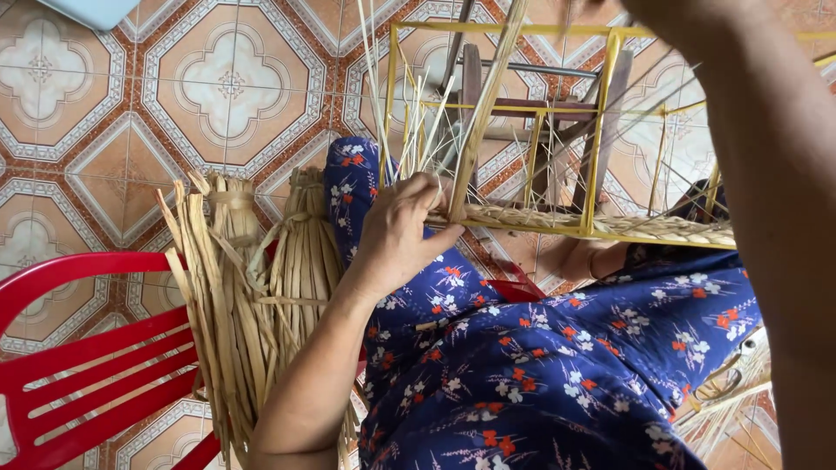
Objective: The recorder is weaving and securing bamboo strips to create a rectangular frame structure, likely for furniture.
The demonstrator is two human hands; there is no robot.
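Observation:
A yellow metal wire frame (pixel 599 130) rests across my lap, its lower bar wrapped in woven straw-coloured fibre (pixel 662 228). My left hand (pixel 402 228) pinches the woven edge at the frame's left corner, holding a flat fibre strip (pixel 484 104) that rises upward. My right arm (pixel 766 174) crosses the right side of the view and reaches up; the hand itself is out of view beyond the top edge. Thin loose fibres stick up around the frame.
Two tied bundles of dried fibre strips (pixel 252 287) lean on a red plastic chair (pixel 87 365) at my left. The floor is patterned tile (pixel 218 87). I wear blue floral trousers (pixel 540 357). Another loose fibre bundle (pixel 731 392) lies at lower right.

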